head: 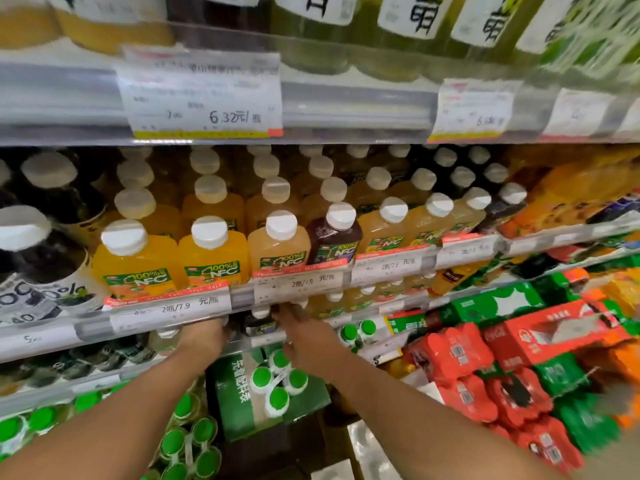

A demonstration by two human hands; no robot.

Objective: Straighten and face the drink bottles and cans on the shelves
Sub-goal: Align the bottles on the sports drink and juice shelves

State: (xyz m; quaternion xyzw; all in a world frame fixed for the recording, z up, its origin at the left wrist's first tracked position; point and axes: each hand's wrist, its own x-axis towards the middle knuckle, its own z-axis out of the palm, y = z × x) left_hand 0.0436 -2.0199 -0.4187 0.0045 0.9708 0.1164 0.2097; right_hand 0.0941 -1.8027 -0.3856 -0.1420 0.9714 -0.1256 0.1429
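A dark bottle (258,323) with a white cap is seen on the lower shelf, just under the front rail (166,315) of the shelf above, between both hands. The left hand (204,337) is reached in under the rail at its left; its fingers are hidden by the price strip, so the grasp cannot be told. The right hand (304,336) is extended at the bottle's right, fingertips near the cap; contact cannot be told, blur noted. On the shelf above, orange juice bottles (211,254) and one purple juice bottle (334,237) are lined at the front edge. Red multipacks (460,355) are stacked at right.
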